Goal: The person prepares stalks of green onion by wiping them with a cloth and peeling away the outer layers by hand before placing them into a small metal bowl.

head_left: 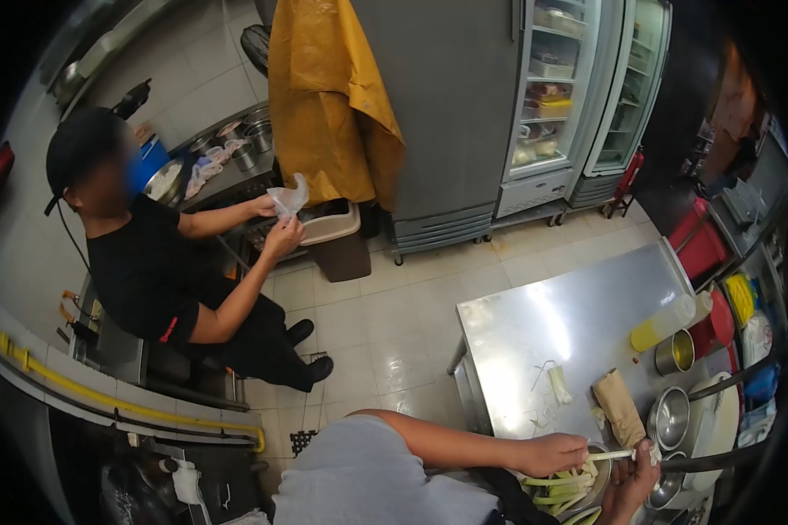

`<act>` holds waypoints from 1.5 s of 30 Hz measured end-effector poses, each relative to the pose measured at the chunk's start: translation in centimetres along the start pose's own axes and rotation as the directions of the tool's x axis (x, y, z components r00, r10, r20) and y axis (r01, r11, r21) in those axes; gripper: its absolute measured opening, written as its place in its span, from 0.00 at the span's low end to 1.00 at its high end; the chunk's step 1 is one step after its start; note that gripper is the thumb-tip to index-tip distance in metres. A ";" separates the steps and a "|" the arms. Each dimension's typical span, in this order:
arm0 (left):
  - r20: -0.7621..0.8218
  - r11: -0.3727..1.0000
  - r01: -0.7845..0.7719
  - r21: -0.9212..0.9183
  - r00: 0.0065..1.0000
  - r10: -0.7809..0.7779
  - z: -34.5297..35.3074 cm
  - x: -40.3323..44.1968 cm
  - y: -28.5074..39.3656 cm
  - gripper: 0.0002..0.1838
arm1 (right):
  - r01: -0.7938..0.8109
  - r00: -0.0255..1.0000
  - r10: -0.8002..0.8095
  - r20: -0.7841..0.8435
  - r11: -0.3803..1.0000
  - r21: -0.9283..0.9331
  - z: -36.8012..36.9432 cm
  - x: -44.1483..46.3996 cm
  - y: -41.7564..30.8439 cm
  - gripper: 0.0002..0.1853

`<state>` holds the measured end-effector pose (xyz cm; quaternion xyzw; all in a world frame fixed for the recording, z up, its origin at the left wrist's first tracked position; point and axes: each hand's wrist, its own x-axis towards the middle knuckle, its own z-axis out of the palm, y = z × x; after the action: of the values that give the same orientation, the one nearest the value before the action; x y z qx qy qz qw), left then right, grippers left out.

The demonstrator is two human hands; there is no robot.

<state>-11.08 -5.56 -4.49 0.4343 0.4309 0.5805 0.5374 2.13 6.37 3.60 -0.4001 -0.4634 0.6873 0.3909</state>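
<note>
My left hand point(556, 455) reaches over the steel table and pinches a pale green-white spring onion stalk point(611, 455). At the stalk's other, whitish end, my right hand point(635, 486) has its fingers closed around it. Below my hands, a metal bowl point(601, 477) holds several cut green and white spring onions point(562, 492). Just beyond my right hand lies a brown paper package point(618, 404). Pale trimmings point(559, 385) are scattered on the table to its left.
The steel table point(508, 332) also bears a bottle of yellow liquid point(661, 324), a metal pot point(674, 353) and metal bowls point(670, 417). At the left, a person in black point(149, 271) holds a clear plastic bag point(289, 197) over a brown bin point(337, 249). Fridges point(543, 114) line the back.
</note>
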 end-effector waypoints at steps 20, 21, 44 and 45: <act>0.017 0.977 0.152 -0.151 0.988 -0.152 4.3 1.1 0.3 0.16 | 0.248 0.964 -0.261 -0.059 0.955 -0.165 -7.2 -4.4 1.7 0.14; 0.074 0.976 0.158 -0.148 0.986 -0.149 5.7 1.4 0.2 0.16 | 0.396 0.903 -0.430 0.001 0.831 -0.389 -6.7 -5.7 4.1 0.12; 0.471 0.852 -0.052 0.521 0.850 -0.236 8.4 4.8 -2.2 0.12 | -0.088 0.879 -0.218 -0.423 0.799 -0.595 -14.1 -8.5 7.2 0.15; 0.407 0.868 0.061 0.492 0.865 -0.291 8.1 4.3 -0.9 0.12 | -0.163 0.893 -0.154 -0.422 0.764 -0.624 -16.4 -8.8 6.6 0.17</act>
<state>-3.23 -0.95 -3.12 0.6344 0.4528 0.2849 0.5580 19.28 1.97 -5.11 -0.6584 -0.5665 0.3752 0.3238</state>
